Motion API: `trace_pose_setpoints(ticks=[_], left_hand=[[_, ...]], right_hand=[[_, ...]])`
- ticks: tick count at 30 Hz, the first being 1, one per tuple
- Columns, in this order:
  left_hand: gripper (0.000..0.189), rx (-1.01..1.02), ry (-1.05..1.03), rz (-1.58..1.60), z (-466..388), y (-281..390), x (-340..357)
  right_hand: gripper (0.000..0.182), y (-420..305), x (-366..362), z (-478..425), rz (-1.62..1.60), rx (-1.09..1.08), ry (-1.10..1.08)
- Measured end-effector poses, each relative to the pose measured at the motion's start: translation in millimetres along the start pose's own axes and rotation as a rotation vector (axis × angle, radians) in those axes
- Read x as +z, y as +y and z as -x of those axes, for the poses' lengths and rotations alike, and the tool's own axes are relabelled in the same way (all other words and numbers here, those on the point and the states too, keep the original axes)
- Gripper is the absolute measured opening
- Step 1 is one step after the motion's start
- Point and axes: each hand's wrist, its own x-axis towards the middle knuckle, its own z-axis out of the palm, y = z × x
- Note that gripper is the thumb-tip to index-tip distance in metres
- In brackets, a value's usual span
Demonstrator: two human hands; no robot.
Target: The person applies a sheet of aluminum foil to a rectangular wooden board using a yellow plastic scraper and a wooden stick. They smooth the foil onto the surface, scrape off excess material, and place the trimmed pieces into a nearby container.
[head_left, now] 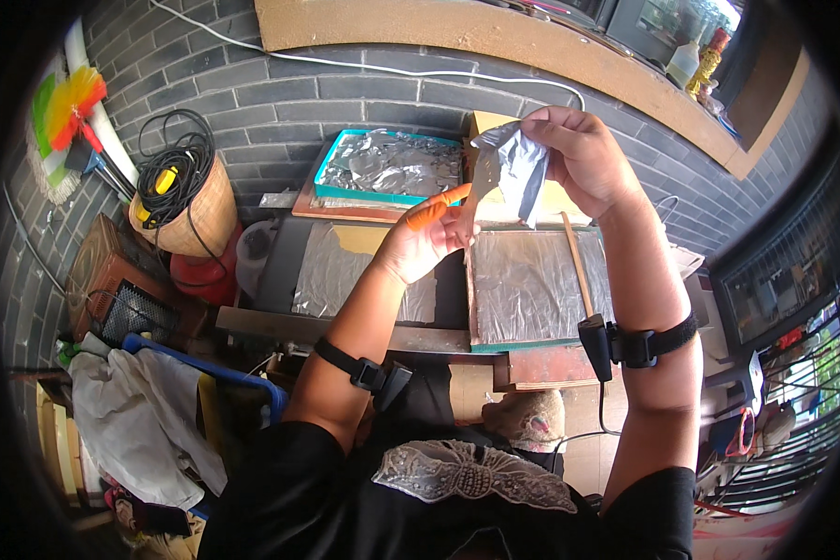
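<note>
A crumpled piece of thin silvery foil [521, 164] hangs raised above the workbench. My right hand [582, 157] pinches its upper right corner between thumb and fingers. At the foil's lower left edge, my left hand [427, 234] has its fingertips closed on the strip, with orange finger cots on two fingers. Under the hands, to the right, lies a flat board stack [532, 287] covered with wrinkled silvery film. A thin wooden stick [577, 262] rests across it. A flat foil sheet [343, 280] over tan paper [360, 238] lies left, partly hidden by my left forearm.
A teal tray [325, 190] of loose foil scraps [399, 164] stands on a wooden board [304, 206] by the brick wall. Left are a basket [213, 203] with coiled black cable [175, 164] and a red container [203, 276]. A wooden sill [392, 28] juts out above.
</note>
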Motion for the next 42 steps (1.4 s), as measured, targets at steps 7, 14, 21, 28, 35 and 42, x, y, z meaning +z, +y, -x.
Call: trace_pose_setpoints(ticks=[7,14,21,28,35,42], left_hand=[[0.055,0.139,0.099,0.093,25,31,-19],[0.042,0.163,0.443,-0.407,54,86,-40],[0.056,-0.011,0.7,-0.859,64,107,-83],[0.068,-0.097,0.707,-1.021,57,90,-139],[0.071,-0.105,0.793,-1.443,43,77,-184],[0.07,-0.082,0.757,-1.42,36,76,-173]], right_hand=[[0.014,28,10,-14,-0.072,0.004,0.044],[0.015,84,30,-30,-0.013,0.098,0.044],[0.022,155,66,-44,-0.108,0.414,0.153],[0.018,223,73,-48,0.112,0.625,0.164],[0.034,250,76,-54,0.429,0.629,0.168],[0.028,258,70,-55,0.868,0.359,0.169]])
